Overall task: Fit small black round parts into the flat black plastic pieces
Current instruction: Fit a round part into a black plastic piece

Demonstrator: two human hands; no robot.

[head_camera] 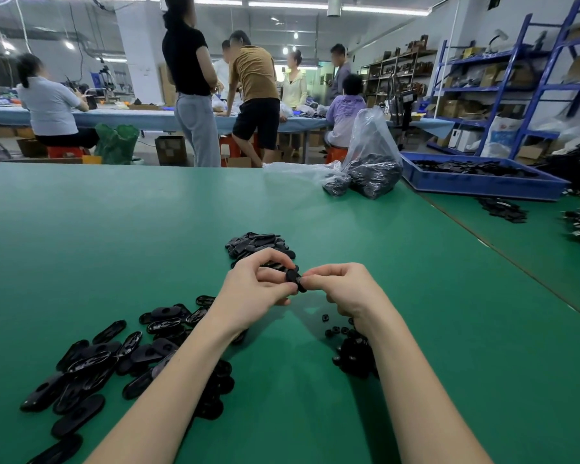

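On the green bench (pixel 114 229), I watch from afar as a worker's two bare hands meet over the mat. At left a loose heap of flat pieces (pixel 91 360) lies spread out: long, round-ended, some glossy, some matt, several with a hole showing. The left hand (pixel 255 289) has its fingers curled, pinching one flat piece (pixel 295 279) up off the mat, its long axis tilted down toward the right hand. The right hand (pixel 342 289), fingers bent, pinches at that piece's near end with thumb and forefinger; I judge a small round part is pressed there, though it is too hidden to tell. Both hands touch the piece, so neither has to reach. Behind them sits a second pile (pixel 258 244), likely finished. Under the right wrist lies a cluster of small round parts (pixel 352 353), knobbly and dark. Farther right stand clear plastic bags (pixel 372 162) of black parts and a blue tray (pixel 482 185).
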